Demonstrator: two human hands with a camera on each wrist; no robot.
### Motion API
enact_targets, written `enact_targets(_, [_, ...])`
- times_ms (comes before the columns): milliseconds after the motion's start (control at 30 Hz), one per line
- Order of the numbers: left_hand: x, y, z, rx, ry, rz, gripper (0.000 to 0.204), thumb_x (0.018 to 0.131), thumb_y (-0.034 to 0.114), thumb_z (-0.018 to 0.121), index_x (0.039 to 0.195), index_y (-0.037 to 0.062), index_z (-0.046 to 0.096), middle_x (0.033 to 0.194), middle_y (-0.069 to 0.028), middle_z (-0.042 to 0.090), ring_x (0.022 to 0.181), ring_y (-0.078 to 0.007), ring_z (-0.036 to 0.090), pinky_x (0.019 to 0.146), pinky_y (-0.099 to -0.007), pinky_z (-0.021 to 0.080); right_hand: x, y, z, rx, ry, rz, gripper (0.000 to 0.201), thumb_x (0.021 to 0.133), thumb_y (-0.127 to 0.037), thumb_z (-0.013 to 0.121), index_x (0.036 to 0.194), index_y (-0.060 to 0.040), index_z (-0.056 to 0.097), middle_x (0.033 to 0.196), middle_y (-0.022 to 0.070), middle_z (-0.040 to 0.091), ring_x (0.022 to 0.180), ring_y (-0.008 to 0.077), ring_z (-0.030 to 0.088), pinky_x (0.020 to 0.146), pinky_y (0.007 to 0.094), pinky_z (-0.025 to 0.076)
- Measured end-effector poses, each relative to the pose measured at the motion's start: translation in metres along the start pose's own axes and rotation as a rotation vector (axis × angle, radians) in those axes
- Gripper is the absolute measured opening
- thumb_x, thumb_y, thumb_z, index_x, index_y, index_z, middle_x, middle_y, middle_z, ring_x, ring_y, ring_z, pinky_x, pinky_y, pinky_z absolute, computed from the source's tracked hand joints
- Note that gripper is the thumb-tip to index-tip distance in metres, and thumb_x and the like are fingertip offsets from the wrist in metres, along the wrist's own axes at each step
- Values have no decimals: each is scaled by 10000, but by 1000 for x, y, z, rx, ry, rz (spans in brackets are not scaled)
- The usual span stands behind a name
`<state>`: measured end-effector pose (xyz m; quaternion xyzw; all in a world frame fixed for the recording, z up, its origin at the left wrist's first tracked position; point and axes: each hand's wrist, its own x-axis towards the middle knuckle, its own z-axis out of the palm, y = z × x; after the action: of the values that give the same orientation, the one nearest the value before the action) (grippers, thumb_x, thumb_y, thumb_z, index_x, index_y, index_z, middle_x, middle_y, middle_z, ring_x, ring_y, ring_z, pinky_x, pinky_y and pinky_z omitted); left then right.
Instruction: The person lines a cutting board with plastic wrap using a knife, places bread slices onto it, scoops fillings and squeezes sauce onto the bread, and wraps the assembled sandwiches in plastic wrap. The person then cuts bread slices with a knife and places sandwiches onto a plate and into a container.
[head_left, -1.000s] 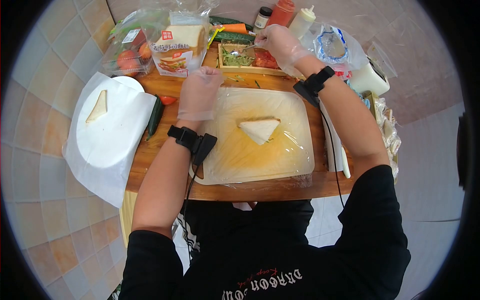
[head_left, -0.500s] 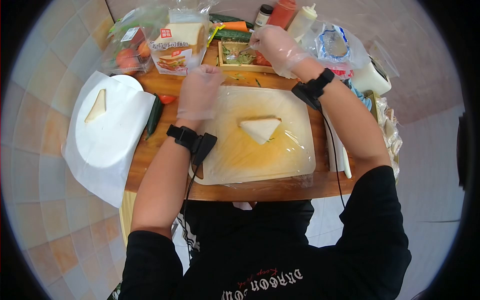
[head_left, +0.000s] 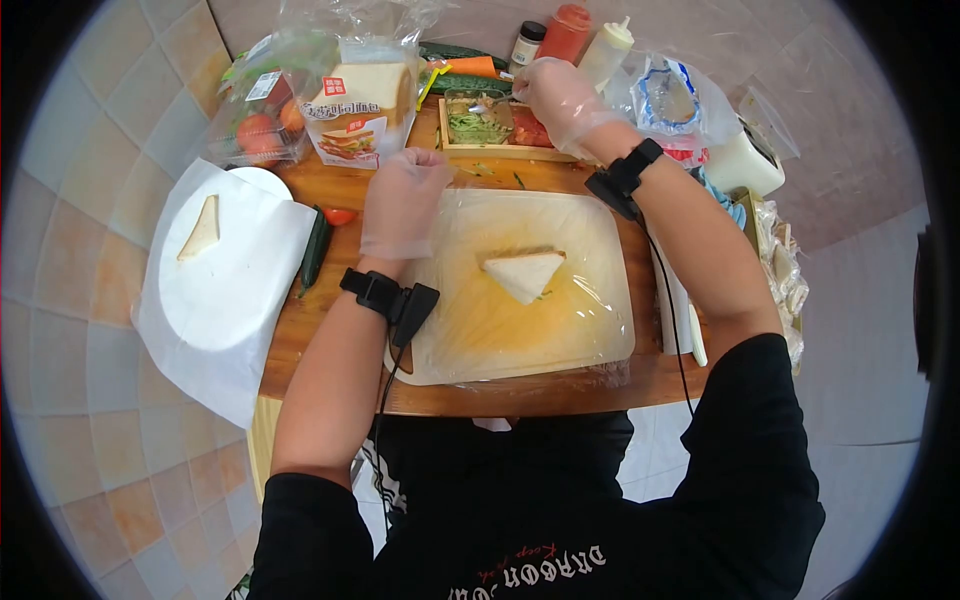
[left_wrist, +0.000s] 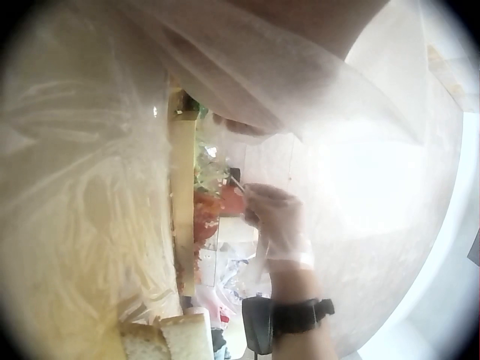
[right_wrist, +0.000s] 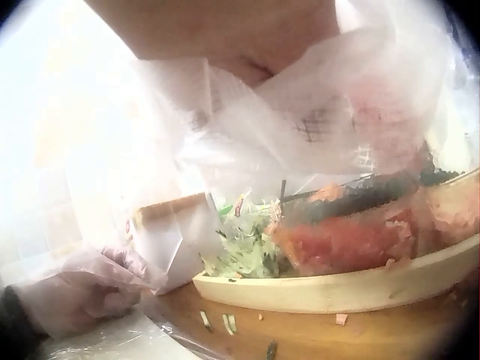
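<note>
My gloved right hand (head_left: 562, 100) grips a thin-handled metal spoon (head_left: 485, 107), its head over the shredded greens (head_left: 476, 128) in a wooden tray (head_left: 510, 152). Red filling (right_wrist: 345, 244) lies in the section beside the greens. In the left wrist view, the spoon's handle (left_wrist: 237, 182) sticks out from the fingers. My gloved left hand (head_left: 405, 200) hangs loosely curled over the upper left corner of the film-covered cutting board (head_left: 590, 330), holding nothing visible. A triangular sandwich half (head_left: 525, 274) sits mid-board, cut bread side showing.
Bagged sliced bread (head_left: 365, 110) and a clear box of tomatoes (head_left: 262, 140) stand at the back left. Paper and a bread triangle (head_left: 200, 230) cover a white plate at left, beside a cucumber (head_left: 316, 250). Sauce bottles (head_left: 606, 52) stand behind the tray.
The head view has tipped slightly, so the table sits lower. My right hand has shifted a little with the spoon over the greens. My left hand keeps its place by the board.
</note>
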<state>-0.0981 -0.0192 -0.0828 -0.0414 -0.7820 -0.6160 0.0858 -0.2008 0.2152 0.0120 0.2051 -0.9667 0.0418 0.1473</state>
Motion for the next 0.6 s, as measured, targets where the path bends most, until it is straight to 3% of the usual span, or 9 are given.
enact_targets(367, [1,-8,2,-20,12,6,285,907,214,686,1031,-39,730,851,-143,756,779,-211,721,739,-338,548,4,10,8,174,-110,-45,108,903,-29,708,992,6,758,994,222,746,989,394,708,875,429,555])
enact_targets(467, [1,-6,3,-26,15,2,277,905,207,687,1029,-37,731,841,-143,754,770,-211,721,735,-341,549,6,16,14,331,-169,14,99,917,-56,719,977,12,758,976,209,748,959,356,718,860,414,554])
enact_targets(533, [-1,-4,1,-13,10,0,274,906,206,690,1023,-38,731,829,-143,752,763,-211,722,731,-344,550,6,16,18,422,-181,-41,106,929,-58,705,982,19,754,840,153,730,786,270,696,741,368,540])
enact_targets(600, [0,-7,2,-18,11,5,275,907,210,692,1021,-37,731,825,-144,750,757,-212,721,727,-346,549,4,13,20,448,-183,4,105,932,-51,692,979,19,756,819,141,717,764,247,682,718,359,530])
